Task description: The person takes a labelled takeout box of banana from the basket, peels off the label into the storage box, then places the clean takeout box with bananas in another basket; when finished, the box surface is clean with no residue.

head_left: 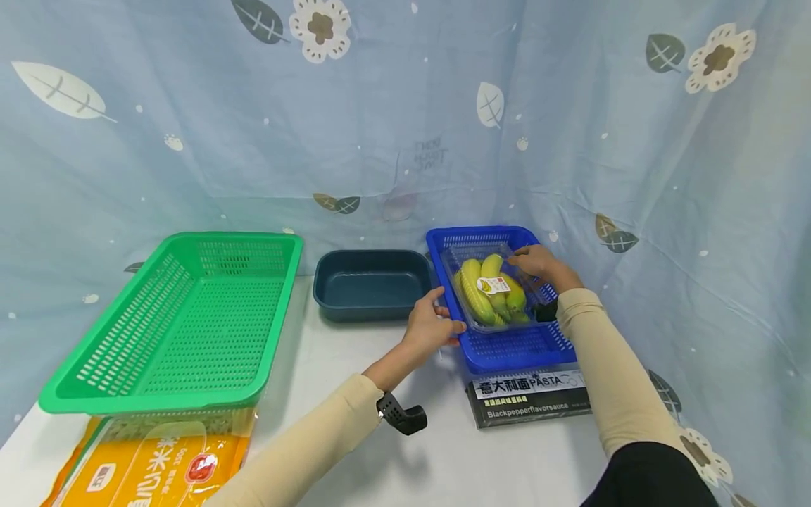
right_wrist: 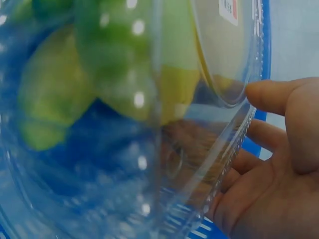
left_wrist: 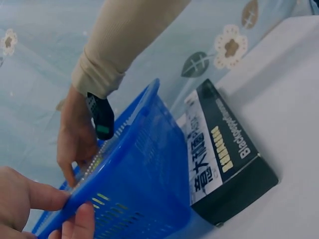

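A clear plastic box (head_left: 493,285) of yellow-green bananas (head_left: 475,296), with a small label on top, sits inside the blue basket (head_left: 510,348), tilted slightly. My right hand (head_left: 543,266) grips the box at its far right edge; in the right wrist view the thumb lies along the ridged rim and the fingers (right_wrist: 239,159) curl behind the clear wall. On the basket's left side, my left hand (head_left: 429,327) pinches the blue rim, thumb on one side and fingers on the other, as the left wrist view shows.
A black pasta box (head_left: 532,408) lies just in front of the blue basket. Left of it stands a dark teal tub (head_left: 374,313). Farther left, a large green basket (head_left: 266,352) overlaps an orange food packet (head_left: 158,465). A patterned curtain (head_left: 393,105) hangs behind and to the right.
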{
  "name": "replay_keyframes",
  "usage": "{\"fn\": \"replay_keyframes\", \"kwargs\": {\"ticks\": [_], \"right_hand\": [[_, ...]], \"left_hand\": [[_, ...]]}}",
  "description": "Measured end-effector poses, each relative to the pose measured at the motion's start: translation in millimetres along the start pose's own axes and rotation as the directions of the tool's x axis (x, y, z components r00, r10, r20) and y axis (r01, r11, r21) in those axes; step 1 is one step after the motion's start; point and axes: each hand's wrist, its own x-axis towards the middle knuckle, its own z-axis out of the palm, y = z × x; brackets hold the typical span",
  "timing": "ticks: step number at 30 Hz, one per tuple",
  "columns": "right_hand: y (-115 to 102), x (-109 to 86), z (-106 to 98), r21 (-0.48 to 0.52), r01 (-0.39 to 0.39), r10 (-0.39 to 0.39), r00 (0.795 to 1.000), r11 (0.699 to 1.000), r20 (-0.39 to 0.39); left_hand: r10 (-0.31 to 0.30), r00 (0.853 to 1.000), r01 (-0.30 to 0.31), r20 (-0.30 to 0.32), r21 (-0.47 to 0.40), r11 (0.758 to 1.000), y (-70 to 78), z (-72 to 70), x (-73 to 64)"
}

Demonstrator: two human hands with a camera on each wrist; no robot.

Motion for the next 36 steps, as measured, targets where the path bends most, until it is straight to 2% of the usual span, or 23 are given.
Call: {"fn": "replay_keyframes", "kwargs": {"ticks": [7,16,30,36], "right_hand": [[0,-7.5,-3,0.039,-0.020,0.020,1.000,0.999,-0.005],[-6,-23.8,-12,0.090,0.049,-0.047,0.998,0.995,-0.029],[-9,-45.7,-29,0.156,0.094,-0.064,0.981,0.983,-0.183],[-14,-56.9,-35,0.157,0.126,-0.084,0.964,0.979,-0.251]], "left_hand": [[0.006,1.000,-0.005,0.019,-0.015,1.000,0.8,3.3,-2.8],[0.022,1.000,-0.022,0.017,-0.005,1.000,3.0,4.7,-2.1],[0.011,1.000,-0.011,0.012,-0.002,1.000,3.4,2.1,-1.1],[0.003,1.000,-0.003,0.016,-0.021,1.000,1.3,-0.7,-0.8]]}}
